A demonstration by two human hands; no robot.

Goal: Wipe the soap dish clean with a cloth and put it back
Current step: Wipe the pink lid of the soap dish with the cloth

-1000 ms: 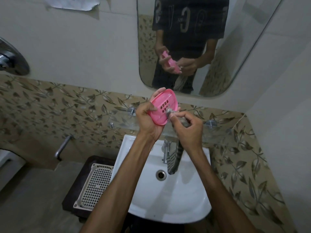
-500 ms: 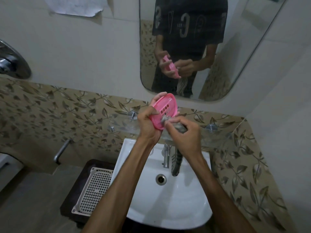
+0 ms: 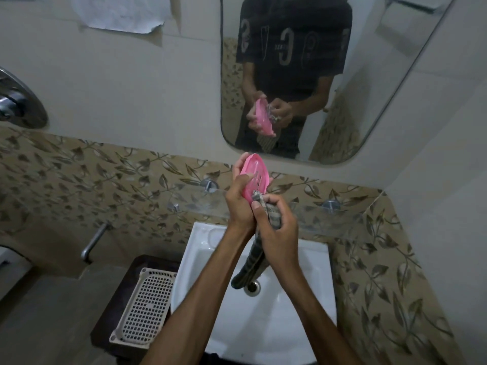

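Change since a second before: the soap dish (image 3: 254,177) stood more upright and turned further edge-on. The cloth (image 3: 266,209), formerly at the dish's right edge, was pressed to its lower end. The right hand (image 3: 276,230) had closed in until it touched the left hand (image 3: 241,198).

Items, left to right:

- Chrome wall fitting (image 3: 18,101), round, at the far left edge on the pale wall.
- Paper sheet (image 3: 118,14), stuck to the wall at the top.
- Metal tap (image 3: 93,243), projecting from the leaf-patterned tile band.
- White lattice basket (image 3: 143,309), lying on a dark stand just left of the basin.
- White basin (image 3: 297,312), directly beneath both hands, its drain partly covered by the hanging cloth end.
- Left hand: fingers curled round the back of the dish, thumb across its slotted face.
- Soap dish: pink, oval, held in the air above the basin, in front of the glass shelf (image 3: 329,219).
- Right hand: fingers bunched, pinching the cloth against the dish.
- Cloth: grey, striped, its tail hanging between the forearms toward the drain.
- Mirror (image 3: 382,88): on the wall above, reflecting the person's dark printed shirt, both hands, dish and cloth.
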